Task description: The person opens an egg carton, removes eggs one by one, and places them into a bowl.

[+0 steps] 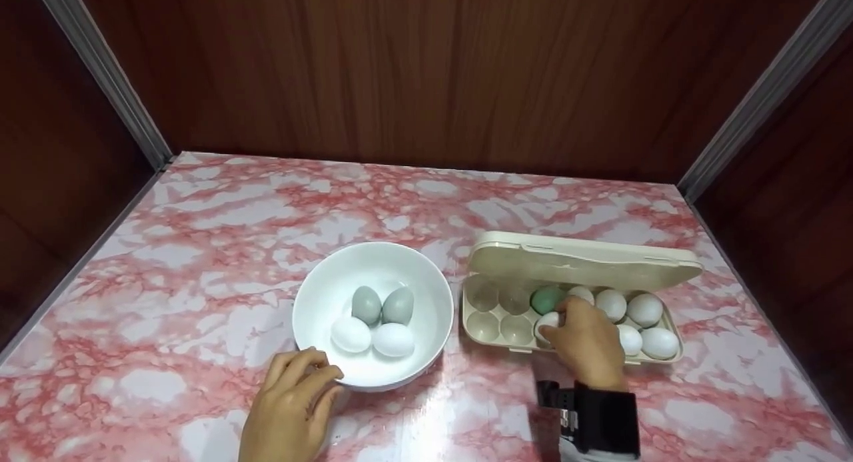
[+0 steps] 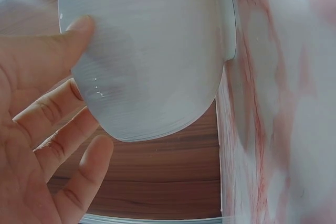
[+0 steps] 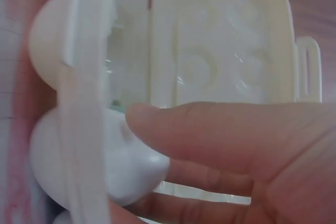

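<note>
My left hand [image 1: 286,405] pinches the near left rim of a white bowl [image 1: 430,315]; its thumb [image 2: 79,32] lies against the outer wall in the left wrist view. Inside the bowl sit two grey-green eggs [image 1: 366,306] and two white eggs [image 1: 393,340]. On the right, my right hand [image 1: 590,342] reaches into a cream egg carton [image 1: 586,249], thumb and fingers around a white egg [image 1: 546,329] in the front row. Behind that egg is a darker green egg [image 1: 547,299]. Several white eggs [image 1: 660,343] fill cups to the right, some hidden by the hand.
The carton's lid is raised at the back. Its left cups [image 1: 482,328] hold no eggs. Pink and white marbled tabletop [image 1: 166,262] lies under everything. Brown wood panels [image 1: 400,75] with grey metal corner strips enclose the back and sides. A black device sits on my right wrist.
</note>
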### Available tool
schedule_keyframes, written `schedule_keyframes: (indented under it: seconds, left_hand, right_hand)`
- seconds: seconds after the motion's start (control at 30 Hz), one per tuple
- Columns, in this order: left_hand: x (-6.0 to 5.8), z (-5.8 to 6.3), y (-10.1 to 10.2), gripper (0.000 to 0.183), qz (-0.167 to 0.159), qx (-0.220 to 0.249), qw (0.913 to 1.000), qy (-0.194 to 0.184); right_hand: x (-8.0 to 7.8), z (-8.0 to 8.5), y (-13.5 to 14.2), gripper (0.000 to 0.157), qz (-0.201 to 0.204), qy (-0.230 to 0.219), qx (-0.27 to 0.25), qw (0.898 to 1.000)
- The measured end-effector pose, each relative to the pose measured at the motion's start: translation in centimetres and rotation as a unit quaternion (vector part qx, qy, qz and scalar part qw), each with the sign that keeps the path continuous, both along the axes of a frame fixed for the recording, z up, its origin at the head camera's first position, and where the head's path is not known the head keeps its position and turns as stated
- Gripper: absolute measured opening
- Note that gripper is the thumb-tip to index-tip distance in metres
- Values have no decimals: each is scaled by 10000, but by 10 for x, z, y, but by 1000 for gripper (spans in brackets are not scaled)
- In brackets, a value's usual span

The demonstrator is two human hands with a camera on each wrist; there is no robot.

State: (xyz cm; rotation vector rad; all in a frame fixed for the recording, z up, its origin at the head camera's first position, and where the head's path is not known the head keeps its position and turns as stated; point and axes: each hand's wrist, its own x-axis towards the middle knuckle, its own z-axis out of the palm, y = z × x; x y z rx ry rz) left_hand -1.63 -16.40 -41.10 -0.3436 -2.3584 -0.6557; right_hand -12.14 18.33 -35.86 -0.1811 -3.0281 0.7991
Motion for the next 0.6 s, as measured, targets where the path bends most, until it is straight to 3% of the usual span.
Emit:
schedule_keyframes:
  seconds: [0.2,0.37,0.6]
  left_hand:
    - [1,1,1,29,-22,49,10000,-58]
    - [1,1,1,28,-24,128,9998,-118]
    - [1,1,1,27,-18,111,9999,-109]
  right_hand:
    - [0,-3,-6,22,-169,-91,183,9996]
    - [-2,-5,-8,28,-228,-99,335,9991]
    - [-2,-4,-6,27,-337,-109,177,9992]
